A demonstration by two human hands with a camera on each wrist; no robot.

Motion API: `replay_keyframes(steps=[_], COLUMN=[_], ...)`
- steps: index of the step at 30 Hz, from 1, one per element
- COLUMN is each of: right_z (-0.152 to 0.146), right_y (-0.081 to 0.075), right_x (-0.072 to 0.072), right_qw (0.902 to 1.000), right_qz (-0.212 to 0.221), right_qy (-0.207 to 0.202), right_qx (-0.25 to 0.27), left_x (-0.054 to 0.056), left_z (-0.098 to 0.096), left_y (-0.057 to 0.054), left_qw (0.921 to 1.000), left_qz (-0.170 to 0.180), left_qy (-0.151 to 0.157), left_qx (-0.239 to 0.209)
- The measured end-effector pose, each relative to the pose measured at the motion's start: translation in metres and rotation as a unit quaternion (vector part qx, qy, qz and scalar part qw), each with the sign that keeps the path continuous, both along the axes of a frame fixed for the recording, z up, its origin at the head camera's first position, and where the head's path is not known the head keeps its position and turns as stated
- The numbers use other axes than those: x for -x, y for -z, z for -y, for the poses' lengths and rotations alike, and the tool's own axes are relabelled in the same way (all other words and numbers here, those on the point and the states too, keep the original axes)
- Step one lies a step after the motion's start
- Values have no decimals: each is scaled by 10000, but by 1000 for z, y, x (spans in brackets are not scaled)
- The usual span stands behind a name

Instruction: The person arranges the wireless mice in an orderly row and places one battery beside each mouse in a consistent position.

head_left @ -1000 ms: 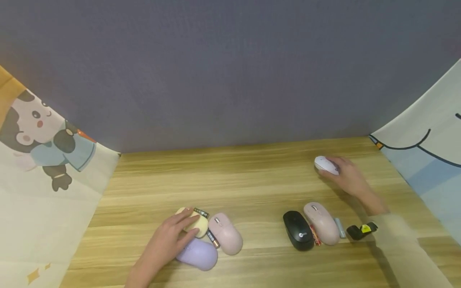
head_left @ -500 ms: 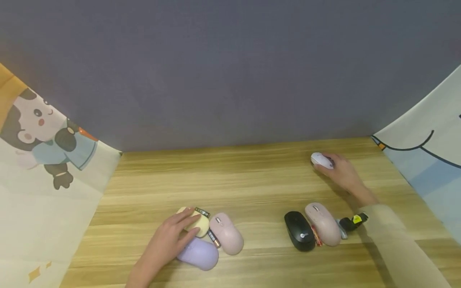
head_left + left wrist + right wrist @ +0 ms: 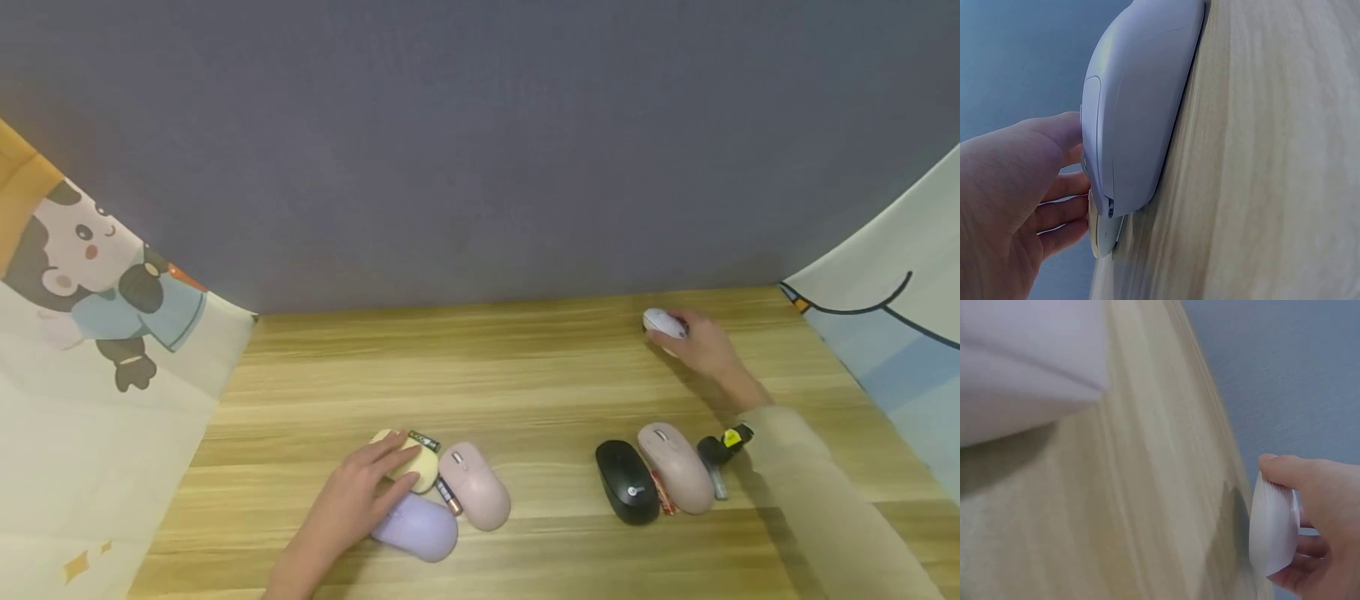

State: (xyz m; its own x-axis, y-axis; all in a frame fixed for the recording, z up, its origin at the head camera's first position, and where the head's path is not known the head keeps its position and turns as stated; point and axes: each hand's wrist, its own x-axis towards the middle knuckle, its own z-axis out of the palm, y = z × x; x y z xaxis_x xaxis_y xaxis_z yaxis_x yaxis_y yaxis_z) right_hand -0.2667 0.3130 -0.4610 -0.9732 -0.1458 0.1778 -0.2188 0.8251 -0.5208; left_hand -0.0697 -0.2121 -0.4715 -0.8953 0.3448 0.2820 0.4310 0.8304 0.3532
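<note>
In the head view my left hand [image 3: 356, 496] lies over a yellow computer mouse [image 3: 423, 468] with its fingers fairly straight, the thumb reaching to a purple mouse [image 3: 422, 529]. The left wrist view has the purple mouse [image 3: 1141, 94] large, standing between camera and fingertips. My right hand [image 3: 701, 343] grips a small white mouse [image 3: 663, 322] near the table's back right. Seen from the right wrist, thumb and fingers pinch the white mouse [image 3: 1271, 525] at its sides, and a shadow falls on the wood beside it.
A pink mouse [image 3: 474, 487] and batteries [image 3: 448, 496] sit beside the left hand's group. At right, a black mouse [image 3: 627, 483], another pink mouse [image 3: 677, 468], a red battery [image 3: 663, 493] and a pale blue stick [image 3: 718, 483] lie together. A grey wall [image 3: 480, 167] backs the table.
My right hand has moved back and slightly left across the table with the white mouse. The left hand stays on the yellow mouse; the whole head view shifts a little.
</note>
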Motion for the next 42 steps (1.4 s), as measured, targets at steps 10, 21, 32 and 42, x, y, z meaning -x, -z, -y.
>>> replay_keyframes(steps=[10,21,32,42], right_z=[4,15,28,37], right_y=[-5,-5,-3,-1], right_x=[19,23,25,26], right_qw=[9982,9955,9899,9871], right_qz=[539,703,829,751], right_qy=[238,619,1149,1394], right_qx=[-126,-118,-93,-224], left_x=[1,1,1,0], left_z=[0,-1,1,0], left_y=[0,1,2,2], left_qw=[10000,9999,9999,9998], left_qz=[64,132,115,163], left_qy=[-26,-46,-63,-81], left_qx=[16,46,50,30])
